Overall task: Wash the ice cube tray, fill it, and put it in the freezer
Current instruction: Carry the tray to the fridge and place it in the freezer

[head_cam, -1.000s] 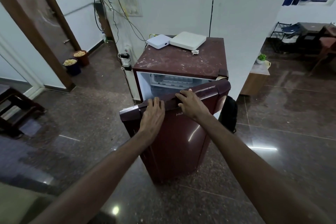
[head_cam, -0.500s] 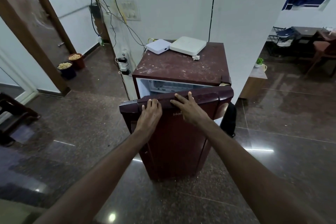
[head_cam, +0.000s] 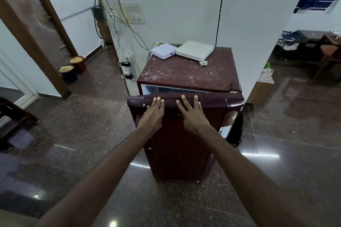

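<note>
While both palms lie flat on the dark maroon metal fridge door [head_cam: 177, 134], neither hand grips anything — the left hand [head_cam: 153, 114] and right hand [head_cam: 191, 116] press with fingers spread open near the door's top edge. A narrow gap shows above it. No ice cube tray is visible; presumably it sits inside. Such a stiff, fairly heavy door likely wants an even push up high — near the seal.

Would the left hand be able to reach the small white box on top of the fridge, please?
Probably yes: the left hand lies flat and empty on the fridge door, and bare fridge top leads to the small white box.
</note>
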